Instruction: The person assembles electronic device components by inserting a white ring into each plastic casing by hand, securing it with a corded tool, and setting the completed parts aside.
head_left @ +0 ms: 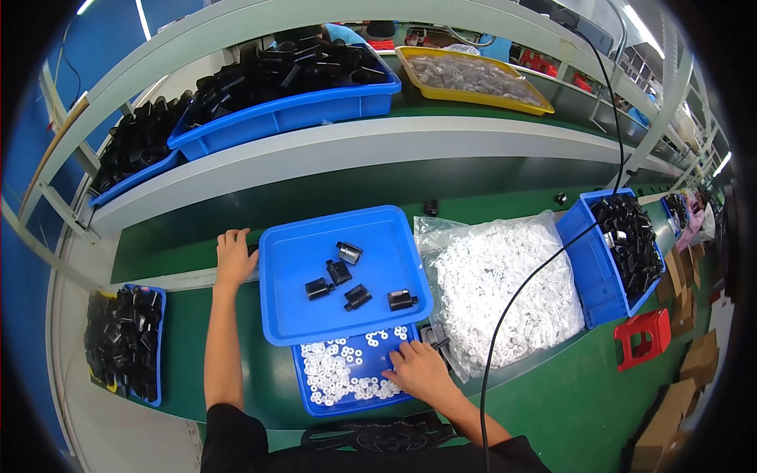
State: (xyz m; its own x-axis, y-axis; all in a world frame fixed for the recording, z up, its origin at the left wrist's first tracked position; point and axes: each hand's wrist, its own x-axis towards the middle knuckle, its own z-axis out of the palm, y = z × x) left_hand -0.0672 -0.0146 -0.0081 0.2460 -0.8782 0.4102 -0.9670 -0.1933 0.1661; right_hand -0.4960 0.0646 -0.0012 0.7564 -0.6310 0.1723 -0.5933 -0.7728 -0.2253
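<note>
My left hand [235, 256] is open, fingers spread, beside the upper left edge of a blue tray [272, 319]. Inside that tray lie several short black cylindrical parts with narrower ends, among them a black part [402, 299] at its right. Below it, partly covered by it, is a second blue tray [347, 408] with many small white rings [327, 374]. My right hand [423, 370] reaches over this lower tray's right side, fingers apart and tips down at the rings. Whether a ring is under the fingertips is hidden.
A clear bag of white pieces [505, 292] lies at the right, next to a blue bin [587, 268] of black parts. A dark cable [512, 299] crosses over the bag. Another bin of black parts [122, 343] stands left. Blue and yellow trays [481, 98] sit on the shelf; a red stool [643, 339] is on the floor.
</note>
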